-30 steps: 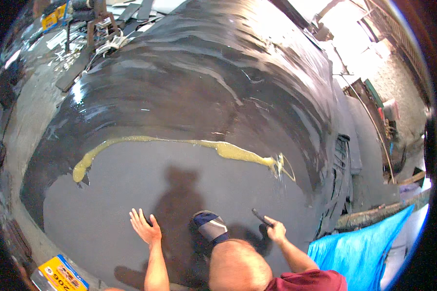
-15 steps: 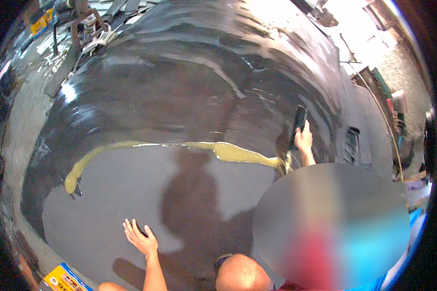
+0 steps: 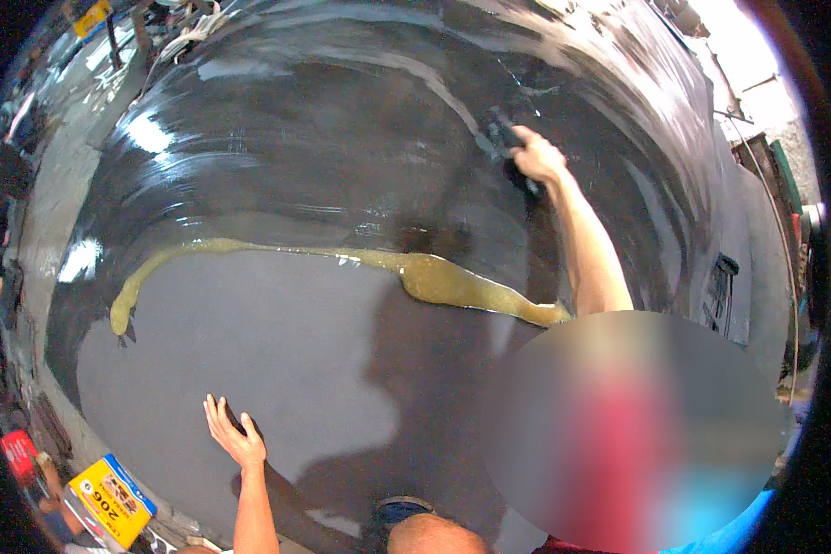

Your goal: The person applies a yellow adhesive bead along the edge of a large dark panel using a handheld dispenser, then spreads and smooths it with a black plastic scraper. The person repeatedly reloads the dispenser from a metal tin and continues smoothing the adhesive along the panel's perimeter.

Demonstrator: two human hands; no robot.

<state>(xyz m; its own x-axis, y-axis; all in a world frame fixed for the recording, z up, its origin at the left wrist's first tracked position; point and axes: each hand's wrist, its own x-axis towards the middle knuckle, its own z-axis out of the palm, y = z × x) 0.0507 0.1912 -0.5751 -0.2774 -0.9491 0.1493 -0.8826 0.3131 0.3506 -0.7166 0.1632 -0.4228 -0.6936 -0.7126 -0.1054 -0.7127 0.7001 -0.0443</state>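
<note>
A large dark grey sheet (image 3: 249, 342) fills the middle of the view. Its far part looks wet and glossy, while the nearer part is matte. A band of thick yellowish glue-like liquid (image 3: 443, 282) runs across it, widest right of centre. My right hand (image 3: 540, 159) is closed on a dark flat spreader-like tool (image 3: 500, 134), which is smeared by motion, over the wet far right part. My left hand (image 3: 237, 437) holds nothing. Its fingers are stretched out on or just above the matte near-left part; contact is hard to tell.
A yellow and blue can (image 3: 115, 499) and a red object (image 3: 17, 454) stand at the lower left. My knee (image 3: 434, 535) and a dark shoe (image 3: 402, 508) are at the near edge. Pale scraps (image 3: 194, 35) lie at the far left. A blurred oval hides the lower right.
My right hand has carried the tool away from the glue band, farther out and to the left. The view has shifted, and my left hand appears slightly farther left, still open.
</note>
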